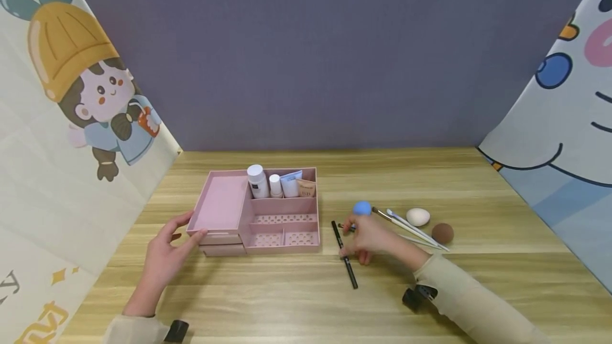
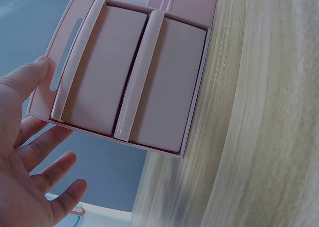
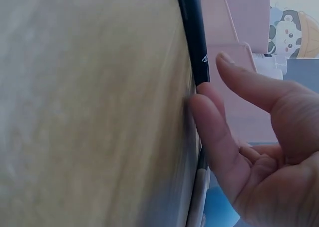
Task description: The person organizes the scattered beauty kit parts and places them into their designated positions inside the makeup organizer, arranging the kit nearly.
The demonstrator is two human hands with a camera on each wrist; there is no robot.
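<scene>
At the left stands a pink desktop organizer (image 1: 217, 200) with two drawers (image 2: 164, 82) in its front. My left hand (image 1: 164, 254) holds its front left corner, thumb against the front top edge and index finger at the side; the other fingers are spread. To the right of the organizer a slim black pen (image 1: 351, 275) lies on the table. My right hand (image 1: 370, 238) reaches over it, fingertips down beside the pen. In the right wrist view the thumb (image 3: 244, 80) stands apart from the fingers, which are right at the black pen's barrel (image 3: 192, 27).
A white bottle (image 1: 258, 183), a smaller bottle (image 1: 275, 187) and tubes (image 1: 291, 185) stand in the organizer's back compartment. Right of my right hand lie makeup brushes (image 1: 416, 231), a blue sponge (image 1: 362, 207), a white sponge (image 1: 418, 216) and a brown sponge (image 1: 442, 233).
</scene>
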